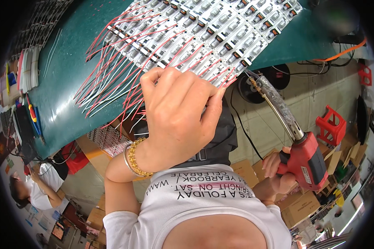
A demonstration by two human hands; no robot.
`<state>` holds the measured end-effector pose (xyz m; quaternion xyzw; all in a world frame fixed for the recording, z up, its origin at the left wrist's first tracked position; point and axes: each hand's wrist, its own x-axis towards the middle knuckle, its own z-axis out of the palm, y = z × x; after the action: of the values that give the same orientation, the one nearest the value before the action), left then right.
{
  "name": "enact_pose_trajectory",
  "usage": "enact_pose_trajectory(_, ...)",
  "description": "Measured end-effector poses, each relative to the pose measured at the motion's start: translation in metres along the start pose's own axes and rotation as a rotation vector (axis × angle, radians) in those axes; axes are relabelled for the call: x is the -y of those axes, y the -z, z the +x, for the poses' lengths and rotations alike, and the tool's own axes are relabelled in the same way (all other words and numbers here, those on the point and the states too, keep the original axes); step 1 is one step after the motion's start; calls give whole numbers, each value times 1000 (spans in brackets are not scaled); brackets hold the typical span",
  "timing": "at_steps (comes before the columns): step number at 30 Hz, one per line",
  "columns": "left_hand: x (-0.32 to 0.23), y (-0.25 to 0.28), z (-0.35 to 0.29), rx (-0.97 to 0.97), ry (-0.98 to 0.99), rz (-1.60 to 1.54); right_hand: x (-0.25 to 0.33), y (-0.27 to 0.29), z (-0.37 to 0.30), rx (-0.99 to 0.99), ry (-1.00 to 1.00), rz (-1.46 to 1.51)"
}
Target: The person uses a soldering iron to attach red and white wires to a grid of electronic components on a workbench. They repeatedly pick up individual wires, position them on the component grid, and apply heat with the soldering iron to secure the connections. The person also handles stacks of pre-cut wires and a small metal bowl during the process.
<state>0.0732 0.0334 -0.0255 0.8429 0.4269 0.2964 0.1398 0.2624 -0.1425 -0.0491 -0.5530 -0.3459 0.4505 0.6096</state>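
Note:
My left hand (180, 110), a bracelet at its wrist, is over the near edge of a large panel of small silvery parts (220, 31). Its fingers are bent, and thumb and fingertip pinch a red wire (223, 83) at the panel's near right corner. My right hand (274, 166) is wrapped round the grip of a red-and-black soldering gun (307, 162). The gun's tip reaches the panel's right corner, close to the pinched wire. Several red and white wires (108, 83) trail from the panel's left side over the table; some are hidden behind my left hand.
A green table mat (66, 120) lies under the panel. At left are a bundle of white wires (29, 70) and a red-and-yellow-handled tool (32, 112). A black round base (253, 89), a red stool (331, 124) and cardboard boxes (299, 205) are at right. A person (41, 186) sits at lower left.

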Motion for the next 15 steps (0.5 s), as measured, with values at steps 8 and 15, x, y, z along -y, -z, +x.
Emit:
enact_pose_trajectory(8, 0, -1, 0, 2, 0, 3, 0, 7, -5, 17, -66, -25)
enact_pose_trajectory(15, 1, 0, 0, 7, 5, 13, 1, 4, -3, 19, -26, -41)
